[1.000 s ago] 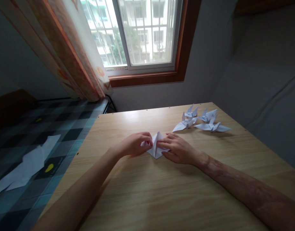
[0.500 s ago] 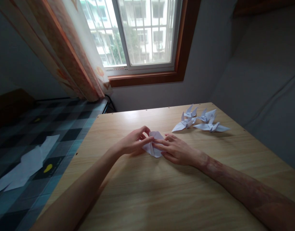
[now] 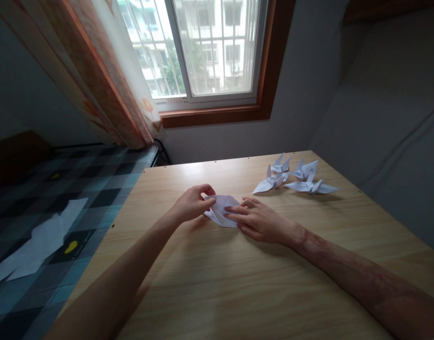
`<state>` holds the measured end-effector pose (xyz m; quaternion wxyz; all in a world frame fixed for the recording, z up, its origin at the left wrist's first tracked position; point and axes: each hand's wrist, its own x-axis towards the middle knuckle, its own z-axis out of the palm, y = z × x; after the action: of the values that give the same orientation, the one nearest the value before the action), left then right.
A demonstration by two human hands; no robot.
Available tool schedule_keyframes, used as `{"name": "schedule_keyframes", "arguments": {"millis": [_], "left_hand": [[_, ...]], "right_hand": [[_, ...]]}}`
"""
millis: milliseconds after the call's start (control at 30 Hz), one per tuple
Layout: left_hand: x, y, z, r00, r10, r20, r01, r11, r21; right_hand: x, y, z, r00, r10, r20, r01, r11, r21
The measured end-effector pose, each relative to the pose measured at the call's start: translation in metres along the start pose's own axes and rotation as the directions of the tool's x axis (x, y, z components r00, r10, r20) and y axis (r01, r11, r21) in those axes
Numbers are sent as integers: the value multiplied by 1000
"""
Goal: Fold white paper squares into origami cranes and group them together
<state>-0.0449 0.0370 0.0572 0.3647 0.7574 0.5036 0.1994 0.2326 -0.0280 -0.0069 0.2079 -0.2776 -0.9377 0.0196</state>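
A partly folded sheet of white paper [image 3: 222, 215] lies on the wooden table [image 3: 203, 283] between my hands. My left hand [image 3: 196, 202] pinches its left corner between thumb and fingers and holds that flap a little raised. With fingers stretched out, my right hand [image 3: 257, 218] presses flat on the paper's right side. Some of the paper's right edge is hidden under those fingers. Beyond my right hand stand several folded white paper cranes [image 3: 311, 187], grouped near the table's far right corner.
On the left, loose white paper sheets [image 3: 43, 243] lie on a bed with a checked cover [image 3: 107, 200]. A window [image 3: 217, 52] with an orange patterned curtain [image 3: 107, 80] is behind the table. A grey wall [image 3: 390, 118] borders the right side.
My left hand has drawn the paper's flap to the left, so the paper lies wider and more of its face shows. My right hand has stayed in place.
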Motion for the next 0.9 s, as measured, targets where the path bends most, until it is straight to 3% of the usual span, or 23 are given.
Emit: {"name": "schedule_keyframes", "arguments": {"millis": [167, 333, 500, 900], "left_hand": [[3, -4, -9, 999, -20, 30, 21, 999, -46], [4, -5, -4, 987, -99, 126, 120, 977, -177], [6, -6, -1, 983, -145, 115, 166, 965, -204], [16, -30, -18, 973, -82, 216, 123, 974, -188]], "right_hand": [[1, 2, 2, 998, -3, -68, 6, 999, 37], [1, 4, 4, 995, -38, -93, 44, 997, 59], [2, 3, 3, 993, -39, -112, 46, 997, 67], [0, 0, 2, 992, -39, -117, 42, 999, 24]]}}
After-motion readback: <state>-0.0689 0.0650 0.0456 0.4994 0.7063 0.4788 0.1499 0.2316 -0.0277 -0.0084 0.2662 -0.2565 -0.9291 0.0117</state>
